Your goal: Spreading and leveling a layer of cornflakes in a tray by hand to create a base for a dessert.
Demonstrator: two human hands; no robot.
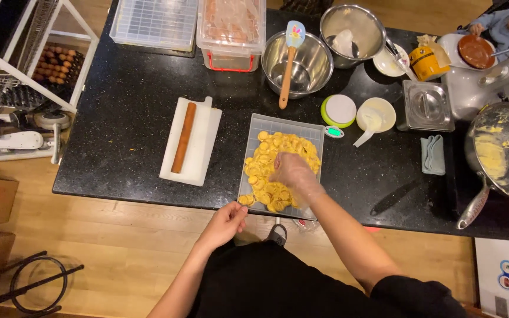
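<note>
A clear tray (254, 126) of yellow pasta pieces (278, 154) lies lengthwise away from the person, left hand (226, 222) gripping its near corner, blurred right hand (290, 171) over it, grip unclear.

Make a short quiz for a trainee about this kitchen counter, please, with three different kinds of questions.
1. True or false: the left hand holds the near left corner of the tray of yellow dough pieces.
2. Which thing lies on the white board? A) a knife B) a wooden rolling pin C) a spoon
3. Fill the gap: the spatula leans in a steel ____.

Key
1. True; the right hand is over the dough pieces, blurred.
2. B
3. bowl
</note>
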